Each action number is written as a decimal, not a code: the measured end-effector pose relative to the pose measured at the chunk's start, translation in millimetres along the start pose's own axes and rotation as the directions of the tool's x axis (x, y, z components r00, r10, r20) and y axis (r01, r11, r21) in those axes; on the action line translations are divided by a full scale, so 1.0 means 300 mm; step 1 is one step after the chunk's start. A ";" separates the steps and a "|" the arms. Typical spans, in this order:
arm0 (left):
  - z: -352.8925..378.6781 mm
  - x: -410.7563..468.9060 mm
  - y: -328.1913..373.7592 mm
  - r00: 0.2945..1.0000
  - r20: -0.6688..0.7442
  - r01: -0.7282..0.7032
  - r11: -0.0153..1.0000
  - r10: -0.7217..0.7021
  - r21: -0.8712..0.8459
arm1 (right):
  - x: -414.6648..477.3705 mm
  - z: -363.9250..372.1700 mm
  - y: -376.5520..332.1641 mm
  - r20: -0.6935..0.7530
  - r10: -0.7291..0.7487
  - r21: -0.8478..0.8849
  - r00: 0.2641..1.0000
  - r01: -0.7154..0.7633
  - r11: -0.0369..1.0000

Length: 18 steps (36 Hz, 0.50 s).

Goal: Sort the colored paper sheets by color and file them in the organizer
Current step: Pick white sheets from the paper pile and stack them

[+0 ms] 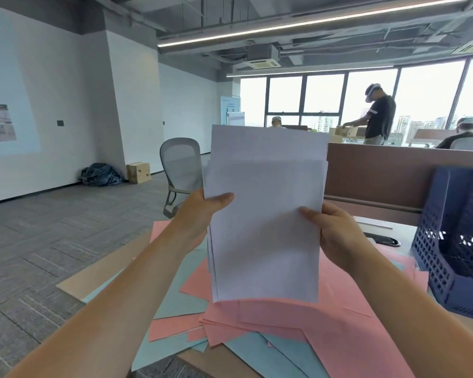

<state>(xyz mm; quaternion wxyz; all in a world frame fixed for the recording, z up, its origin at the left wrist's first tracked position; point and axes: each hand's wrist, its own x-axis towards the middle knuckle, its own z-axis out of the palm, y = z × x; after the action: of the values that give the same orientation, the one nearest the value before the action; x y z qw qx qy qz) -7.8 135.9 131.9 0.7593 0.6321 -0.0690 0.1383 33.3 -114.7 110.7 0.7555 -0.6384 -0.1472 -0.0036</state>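
A stack of white sheets point(265, 227) stands upright in front of me, its lower edge just above the paper pile. My left hand point(202, 214) grips its left edge, thumb on the front. My right hand point(336, 236) grips the right edge, thumb on the front too. Under the stack lies a loose pile of pink sheets point(298, 320) mixed with light blue sheets point(175, 298) on the desk. The dark blue mesh organizer point(453, 241) stands at the right, partly cut off by the frame edge.
A brown desk divider point(380, 175) runs behind the organizer. A dark flat object point(385, 240) lies on the desk near it. A grey office chair point(180, 170) stands left of the desk on carpet. Other people work at the far windows.
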 end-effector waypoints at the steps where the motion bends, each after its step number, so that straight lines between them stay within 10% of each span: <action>1: -0.001 -0.001 -0.002 1.000 0.015 -0.010 1.000 0.010 0.000 | -0.001 -0.008 0.009 0.005 0.014 -0.004 1.000 -0.014 1.000; 18: -0.014 0.039 -0.026 0.999 0.008 0.037 0.998 -0.037 -0.044 | 0.008 -0.021 0.004 -0.028 0.025 0.061 0.999 -0.023 0.998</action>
<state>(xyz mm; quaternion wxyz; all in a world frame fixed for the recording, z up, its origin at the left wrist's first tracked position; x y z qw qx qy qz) 5.3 140.0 127.0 0.7752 0.6169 -0.0630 0.1206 37.1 -120.0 109.3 0.7767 -0.6165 -0.1289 0.0009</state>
